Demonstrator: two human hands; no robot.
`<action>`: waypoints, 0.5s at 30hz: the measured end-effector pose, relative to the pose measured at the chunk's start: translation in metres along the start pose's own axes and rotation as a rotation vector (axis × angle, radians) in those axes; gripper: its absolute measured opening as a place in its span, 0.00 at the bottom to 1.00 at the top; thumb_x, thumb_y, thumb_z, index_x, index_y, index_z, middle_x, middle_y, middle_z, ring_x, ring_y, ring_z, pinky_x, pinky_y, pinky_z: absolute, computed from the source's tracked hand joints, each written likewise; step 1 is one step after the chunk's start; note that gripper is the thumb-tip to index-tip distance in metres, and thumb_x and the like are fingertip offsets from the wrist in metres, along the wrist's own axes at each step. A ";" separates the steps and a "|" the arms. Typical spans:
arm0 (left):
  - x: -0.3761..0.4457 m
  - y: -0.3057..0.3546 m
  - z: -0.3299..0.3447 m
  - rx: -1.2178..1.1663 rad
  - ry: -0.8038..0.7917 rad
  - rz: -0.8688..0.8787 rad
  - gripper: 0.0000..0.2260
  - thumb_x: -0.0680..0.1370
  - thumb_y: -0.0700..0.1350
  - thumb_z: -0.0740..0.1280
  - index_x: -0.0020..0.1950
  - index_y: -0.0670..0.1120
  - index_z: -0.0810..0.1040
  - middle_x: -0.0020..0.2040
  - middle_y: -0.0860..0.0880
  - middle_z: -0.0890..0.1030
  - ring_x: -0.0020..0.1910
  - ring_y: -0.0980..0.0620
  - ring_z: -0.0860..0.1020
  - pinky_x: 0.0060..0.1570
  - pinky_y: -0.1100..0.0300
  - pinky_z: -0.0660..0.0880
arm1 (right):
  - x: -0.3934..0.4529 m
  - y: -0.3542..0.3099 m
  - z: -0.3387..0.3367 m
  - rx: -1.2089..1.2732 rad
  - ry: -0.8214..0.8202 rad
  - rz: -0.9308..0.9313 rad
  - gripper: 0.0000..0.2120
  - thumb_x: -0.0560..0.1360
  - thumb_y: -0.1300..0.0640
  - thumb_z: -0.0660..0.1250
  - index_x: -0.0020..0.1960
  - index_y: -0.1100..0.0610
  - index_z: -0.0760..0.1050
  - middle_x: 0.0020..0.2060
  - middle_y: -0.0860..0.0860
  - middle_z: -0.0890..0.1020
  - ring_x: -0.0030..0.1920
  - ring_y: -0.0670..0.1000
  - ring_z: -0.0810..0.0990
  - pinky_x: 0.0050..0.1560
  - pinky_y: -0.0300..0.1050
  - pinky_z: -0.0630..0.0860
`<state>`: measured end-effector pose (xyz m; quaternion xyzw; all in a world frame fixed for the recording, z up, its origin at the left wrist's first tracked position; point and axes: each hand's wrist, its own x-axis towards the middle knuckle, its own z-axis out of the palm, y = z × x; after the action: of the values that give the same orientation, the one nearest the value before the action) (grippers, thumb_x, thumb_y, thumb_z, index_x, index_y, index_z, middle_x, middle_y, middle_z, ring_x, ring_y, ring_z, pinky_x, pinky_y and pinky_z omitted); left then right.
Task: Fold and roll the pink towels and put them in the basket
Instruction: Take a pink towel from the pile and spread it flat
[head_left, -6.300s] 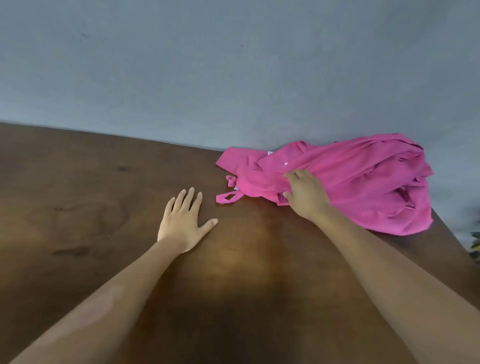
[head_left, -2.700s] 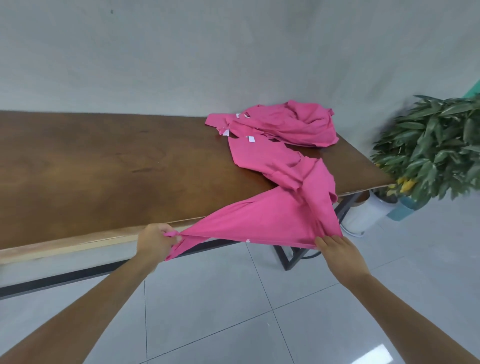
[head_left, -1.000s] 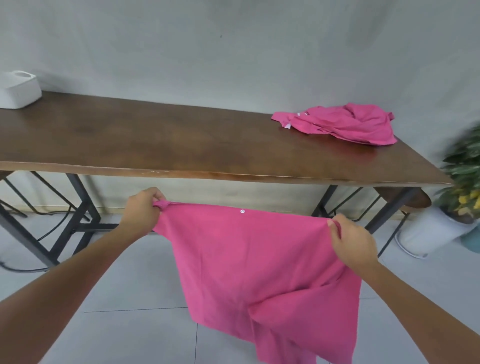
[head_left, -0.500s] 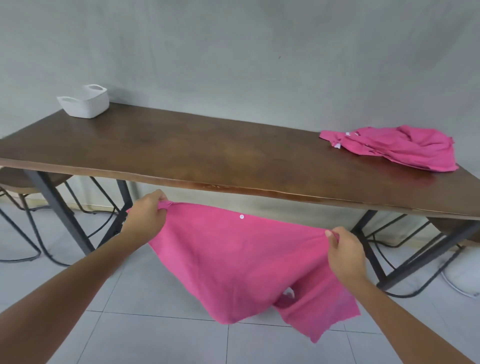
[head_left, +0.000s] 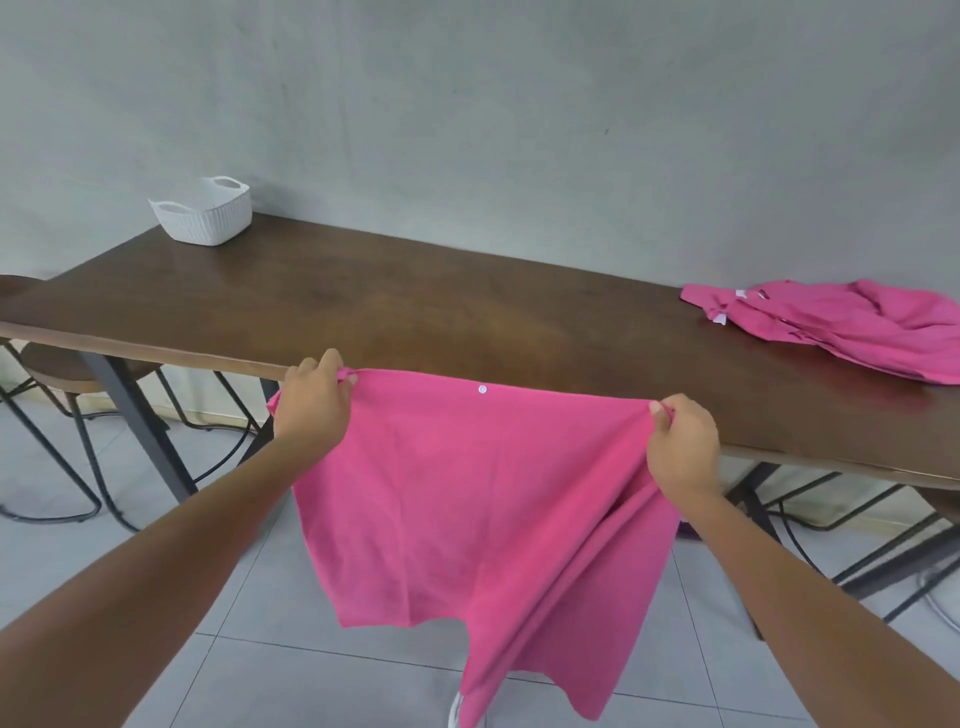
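Left hand (head_left: 311, 405) and right hand (head_left: 683, 447) are each pinching a top corner of the pink towel (head_left: 467, 509), its held edge running 9-to-3 while it's hanging just off the table (head_left: 415, 322) edge, tabletop lying at 12, basket (head_left: 202, 213) far off at 10.

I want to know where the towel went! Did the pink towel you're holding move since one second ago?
Yes. The held towel rose: its top edge now overlaps the table front edge; earlier it hung below. Both hands grip it.
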<state>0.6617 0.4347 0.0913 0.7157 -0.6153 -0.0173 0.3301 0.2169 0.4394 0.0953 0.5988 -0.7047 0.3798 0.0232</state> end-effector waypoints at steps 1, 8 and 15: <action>0.009 0.001 0.006 0.024 0.002 -0.017 0.07 0.82 0.44 0.63 0.49 0.40 0.71 0.44 0.39 0.73 0.48 0.36 0.72 0.46 0.45 0.67 | 0.009 -0.003 0.009 -0.020 0.012 -0.006 0.13 0.84 0.59 0.58 0.46 0.65 0.75 0.39 0.61 0.78 0.43 0.64 0.75 0.44 0.58 0.71; 0.082 0.002 0.049 0.148 0.001 -0.074 0.04 0.82 0.40 0.61 0.54 0.40 0.72 0.51 0.37 0.74 0.53 0.36 0.71 0.44 0.47 0.64 | 0.083 -0.010 0.063 -0.129 0.062 -0.095 0.07 0.81 0.63 0.60 0.46 0.63 0.74 0.39 0.61 0.78 0.43 0.64 0.74 0.46 0.60 0.71; 0.146 -0.005 0.113 0.128 -0.011 -0.244 0.04 0.82 0.38 0.57 0.54 0.38 0.70 0.54 0.34 0.74 0.54 0.35 0.70 0.50 0.45 0.64 | 0.136 0.010 0.132 -0.213 -0.032 -0.245 0.07 0.80 0.61 0.65 0.43 0.60 0.73 0.36 0.57 0.76 0.38 0.62 0.73 0.42 0.56 0.69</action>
<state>0.6531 0.2535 0.0561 0.8046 -0.5255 -0.0218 0.2758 0.2260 0.2531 0.0628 0.6803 -0.6631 0.2875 0.1214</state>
